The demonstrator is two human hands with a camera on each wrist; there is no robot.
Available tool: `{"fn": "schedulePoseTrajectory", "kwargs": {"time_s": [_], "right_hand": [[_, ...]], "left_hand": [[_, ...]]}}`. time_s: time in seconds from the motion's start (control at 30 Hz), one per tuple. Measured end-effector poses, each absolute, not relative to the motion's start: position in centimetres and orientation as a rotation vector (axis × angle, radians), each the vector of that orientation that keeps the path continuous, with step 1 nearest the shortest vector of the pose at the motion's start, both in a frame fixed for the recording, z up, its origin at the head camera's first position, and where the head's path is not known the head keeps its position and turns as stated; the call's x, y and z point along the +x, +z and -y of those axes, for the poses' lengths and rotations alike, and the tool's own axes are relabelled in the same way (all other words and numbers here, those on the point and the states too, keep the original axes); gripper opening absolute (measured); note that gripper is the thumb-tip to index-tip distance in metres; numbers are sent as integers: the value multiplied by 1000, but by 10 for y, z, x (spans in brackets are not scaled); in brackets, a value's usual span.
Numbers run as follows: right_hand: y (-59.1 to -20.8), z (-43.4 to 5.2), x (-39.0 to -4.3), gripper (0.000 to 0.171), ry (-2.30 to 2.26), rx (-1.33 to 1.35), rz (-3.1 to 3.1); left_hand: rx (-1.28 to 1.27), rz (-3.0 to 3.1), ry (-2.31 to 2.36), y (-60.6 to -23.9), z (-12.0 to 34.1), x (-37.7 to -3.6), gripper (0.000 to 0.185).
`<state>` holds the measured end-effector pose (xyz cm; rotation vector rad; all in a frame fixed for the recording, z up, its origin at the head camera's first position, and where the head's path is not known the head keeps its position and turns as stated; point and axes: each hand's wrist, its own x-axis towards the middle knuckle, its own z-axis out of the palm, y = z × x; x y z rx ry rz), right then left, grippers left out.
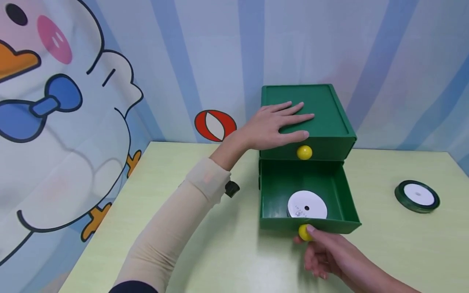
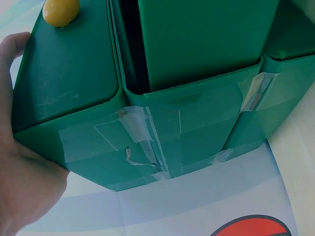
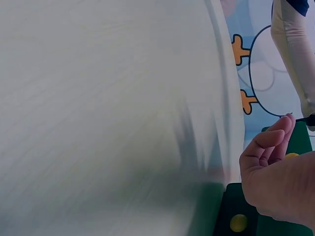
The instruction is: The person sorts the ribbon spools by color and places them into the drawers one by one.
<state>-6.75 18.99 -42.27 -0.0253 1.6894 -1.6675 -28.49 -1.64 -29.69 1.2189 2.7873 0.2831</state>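
A green drawer cabinet stands on the table, its drawer below the top one pulled out. Inside that drawer lies a white round spool with a small dark centre hole. My left hand rests palm down on the cabinet top, fingers spread. With thumb and index finger my right hand pinches the open drawer's yellow knob; the other fingers curl loosely beneath. Another yellow knob sits on the closed top drawer. Clear tape joins the stacked units in the left wrist view.
A dark green ribbon spool with a white face lies on the table to the right of the cabinet. Behind the table hangs a striped blue backdrop with a cartoon bird. A lower yellow knob shows in the right wrist view.
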Motion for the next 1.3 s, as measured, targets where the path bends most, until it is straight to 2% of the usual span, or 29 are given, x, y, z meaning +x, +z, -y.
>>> {"fn": "schedulePoseTrajectory", "kwargs": {"time_s": [0.8, 1.3], "right_hand": [[-417, -179, -79, 78, -1694, 100, -1816], [-410, -174, -108, 68, -1837, 87, -1809]], "left_hand": [[1227, -2795, 289, -299, 16, -285, 63], [1235, -2798, 316, -299, 17, -284, 63]]}}
